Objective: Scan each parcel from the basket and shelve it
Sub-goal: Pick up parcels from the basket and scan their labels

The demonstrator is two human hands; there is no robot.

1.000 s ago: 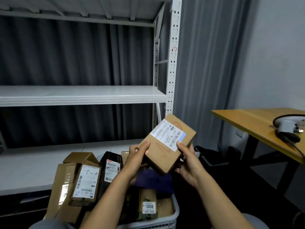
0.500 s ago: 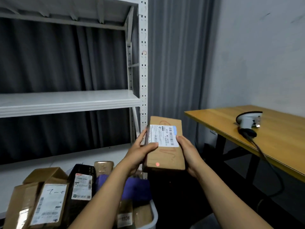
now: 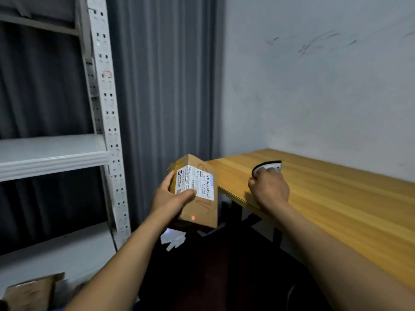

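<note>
Grip of left hand (image 3: 172, 199) on parcel (image 3: 198, 211), right hand (image 3: 270, 190) on scanner (image 3: 267, 166)

The shelving rack (image 3: 105, 131) stands at left, with the curtain (image 3: 166, 86) behind it. The bench (image 3: 336, 209) stands at right against the wall (image 3: 314, 86). The scanner (image 3: 267, 167) sits on the bench near its left end, under the gripping right hand (image 3: 269, 189). The left hand (image 3: 170, 198) holds the parcel (image 3: 197, 198) between rack and bench.

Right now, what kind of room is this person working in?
Probably a small parcel storeroom or mailroom. White metal shelving stands on the left, the left hand holds a cardboard parcel with a barcode label, and the right hand grips a scanner on the wooden table.
</note>
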